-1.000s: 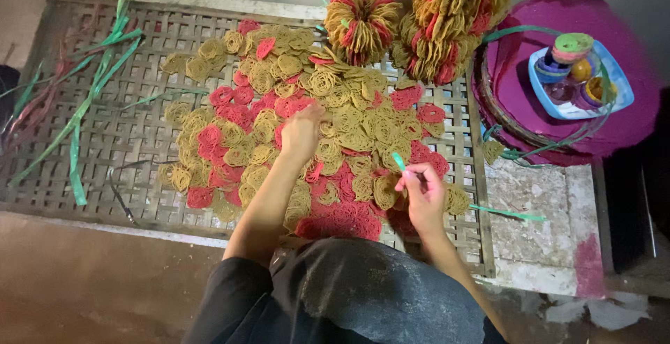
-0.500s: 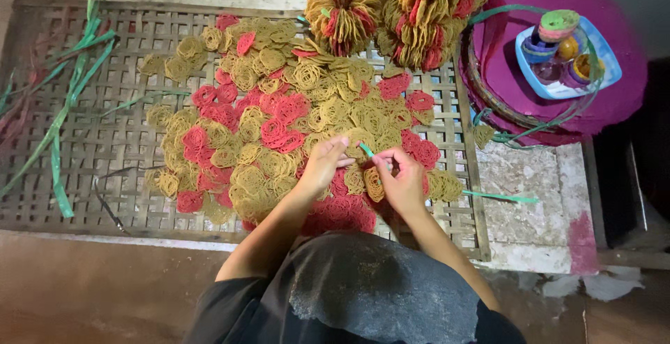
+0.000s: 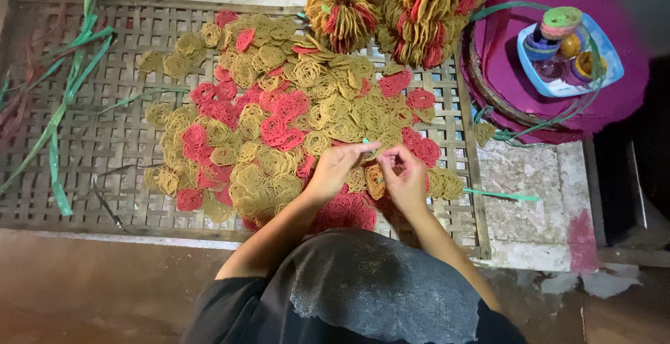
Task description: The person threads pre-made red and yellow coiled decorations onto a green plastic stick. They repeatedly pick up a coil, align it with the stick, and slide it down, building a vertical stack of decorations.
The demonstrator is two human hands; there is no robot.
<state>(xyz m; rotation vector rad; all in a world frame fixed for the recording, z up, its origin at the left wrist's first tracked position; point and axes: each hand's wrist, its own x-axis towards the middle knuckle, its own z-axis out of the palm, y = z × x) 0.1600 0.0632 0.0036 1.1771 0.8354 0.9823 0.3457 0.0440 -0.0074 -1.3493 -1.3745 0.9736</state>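
Hands meet over coil pile (image 3: 279, 141): left hand (image 3: 335, 169), right hand (image 3: 405, 176) fingertips pinched on green strip (image 3: 368, 141).

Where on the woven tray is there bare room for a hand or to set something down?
Bare lattice shows between the green strips and the pile of yellow and red coils, also along the tray's near left edge. The middle is crowded, most around the left hand and right hand, and by the bundles.

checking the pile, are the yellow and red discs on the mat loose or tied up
Mostly loose: the discs lie spread flat on the woven mat; two tied bundles sit at its far edge.
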